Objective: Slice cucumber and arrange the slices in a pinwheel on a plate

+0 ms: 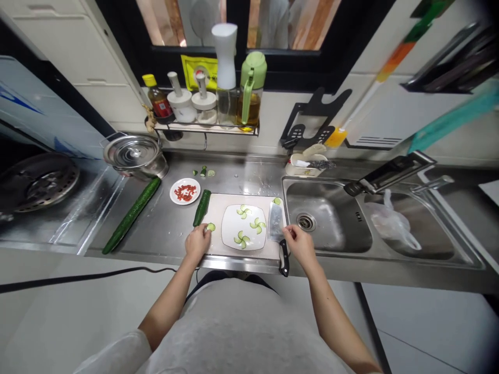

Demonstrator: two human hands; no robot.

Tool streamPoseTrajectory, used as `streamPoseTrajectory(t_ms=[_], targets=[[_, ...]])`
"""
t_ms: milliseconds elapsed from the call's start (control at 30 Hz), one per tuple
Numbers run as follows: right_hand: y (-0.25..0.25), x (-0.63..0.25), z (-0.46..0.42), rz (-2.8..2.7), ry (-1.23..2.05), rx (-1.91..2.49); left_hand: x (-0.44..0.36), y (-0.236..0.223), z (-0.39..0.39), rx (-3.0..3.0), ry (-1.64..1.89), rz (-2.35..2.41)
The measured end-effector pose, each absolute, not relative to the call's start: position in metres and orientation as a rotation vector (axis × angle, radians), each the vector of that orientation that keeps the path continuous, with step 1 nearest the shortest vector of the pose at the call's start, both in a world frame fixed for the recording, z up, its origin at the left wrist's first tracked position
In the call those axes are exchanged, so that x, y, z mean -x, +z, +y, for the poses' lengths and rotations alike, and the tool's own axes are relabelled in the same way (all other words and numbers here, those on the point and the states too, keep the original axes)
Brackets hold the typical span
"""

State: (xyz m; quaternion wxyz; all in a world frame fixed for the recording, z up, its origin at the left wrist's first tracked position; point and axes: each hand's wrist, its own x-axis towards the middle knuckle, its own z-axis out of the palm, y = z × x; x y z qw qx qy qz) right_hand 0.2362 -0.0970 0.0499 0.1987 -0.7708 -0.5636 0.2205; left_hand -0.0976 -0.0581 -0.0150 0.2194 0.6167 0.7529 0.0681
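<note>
My left hand [198, 242] is at the left edge of the white cutting board [215, 203], its fingers closed on a few pale green cucumber slices [211, 227]. Just above it lies a cut length of cucumber [201, 208], partly on the board. A white squarish plate [228, 221] sits mid-board with three pinwheels of cucumber slices [258, 225]. To its right rests a cleaver [276, 221], its black handle over the counter's front edge. My right hand [299, 244] is beside the blade with fingertips pinched together; whether anything is between them is too small to tell.
A small white plate of chopped red pieces [185, 191] stands left of the board. Further left are a whole cucumber [132, 214] and a lidded steel pot [136, 156]. Cucumber ends [203, 171] lie behind. A double sink [331, 213] is at right; a condiment rack [206, 127] hangs above.
</note>
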Motion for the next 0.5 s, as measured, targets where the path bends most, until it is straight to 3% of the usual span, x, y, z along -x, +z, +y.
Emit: streamPoseTrajectory(t_ms=[500], targets=[[0.042,-0.208,-0.089,-1.73,0.728,2.067,0.088,-0.013,-0.057,-1.7,0.201,2.134]])
